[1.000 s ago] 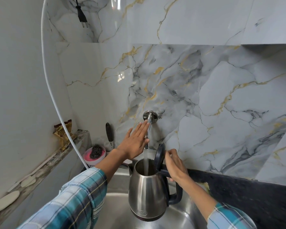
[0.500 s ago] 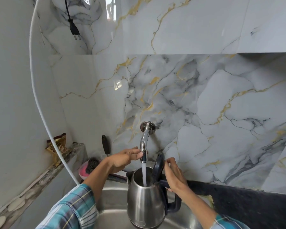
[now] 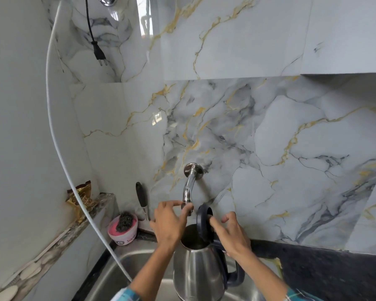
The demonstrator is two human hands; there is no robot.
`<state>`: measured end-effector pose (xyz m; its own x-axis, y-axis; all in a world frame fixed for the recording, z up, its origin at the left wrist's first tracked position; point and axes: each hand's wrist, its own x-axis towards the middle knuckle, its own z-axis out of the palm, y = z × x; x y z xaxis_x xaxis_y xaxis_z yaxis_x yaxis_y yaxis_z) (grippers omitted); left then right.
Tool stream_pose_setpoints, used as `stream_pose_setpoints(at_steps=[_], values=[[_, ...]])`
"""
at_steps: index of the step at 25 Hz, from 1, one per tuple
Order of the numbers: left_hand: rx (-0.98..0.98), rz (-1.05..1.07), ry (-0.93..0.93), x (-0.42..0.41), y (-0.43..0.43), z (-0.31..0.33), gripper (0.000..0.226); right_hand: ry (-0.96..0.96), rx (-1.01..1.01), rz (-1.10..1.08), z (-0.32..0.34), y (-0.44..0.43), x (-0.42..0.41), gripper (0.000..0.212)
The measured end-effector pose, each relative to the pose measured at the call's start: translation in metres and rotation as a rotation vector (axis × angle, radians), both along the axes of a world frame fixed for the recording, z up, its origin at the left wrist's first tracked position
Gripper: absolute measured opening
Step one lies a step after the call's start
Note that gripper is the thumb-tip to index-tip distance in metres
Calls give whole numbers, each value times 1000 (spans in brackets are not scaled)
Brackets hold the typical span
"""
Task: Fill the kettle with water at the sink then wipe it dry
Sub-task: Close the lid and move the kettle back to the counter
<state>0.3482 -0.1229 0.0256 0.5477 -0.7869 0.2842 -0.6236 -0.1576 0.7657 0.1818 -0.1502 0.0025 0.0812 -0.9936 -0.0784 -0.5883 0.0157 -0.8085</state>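
Brushed-steel kettle (image 3: pixel 199 272) with black hinged lid (image 3: pixel 202 220) up, standing in steel sink (image 3: pixel 137 268) under chrome wall tap (image 3: pixel 188 192). No stream visible. Left hand (image 3: pixel 168 222) pinches tap end; right hand (image 3: pixel 230 233), fingers loose, steadies lid. Filling seemingly ending; wiping remains.

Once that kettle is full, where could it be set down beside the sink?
The dark counter right of the sink, under the marble wall, looks bare. The left corner is crowded: a pink tub with a scrubber, a black-handled tool, a white hose. The narrow ledge holds a wrapper.
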Motion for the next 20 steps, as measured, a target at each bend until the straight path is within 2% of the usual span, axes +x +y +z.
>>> stream_pose_setpoints(at_steps=[2,4,7,11,15,17,19,20], values=[[-145,-181,172,-15,25,-5,43,18,23,-80,4,9,-10,66],[-151,-395,257,-37,51,-5,38,-1,47,-152,7,25,-21,74],[-158,-353,137,-63,70,-2,41,-96,46,-276,7,55,-44,81],[-79,-420,-16,-106,81,-11,32,-226,-34,-461,3,97,-105,55],[3,-493,-3,-176,93,-26,43,-325,-61,-638,-5,132,-171,45],[-8,-537,-70,-221,97,-28,41,-369,-52,-727,-8,157,-205,41],[60,-594,-3,-260,104,-36,37,-356,-74,-812,-14,178,-230,43],[123,-688,11,-323,112,-42,36,-379,-60,-910,-23,197,-281,43]])
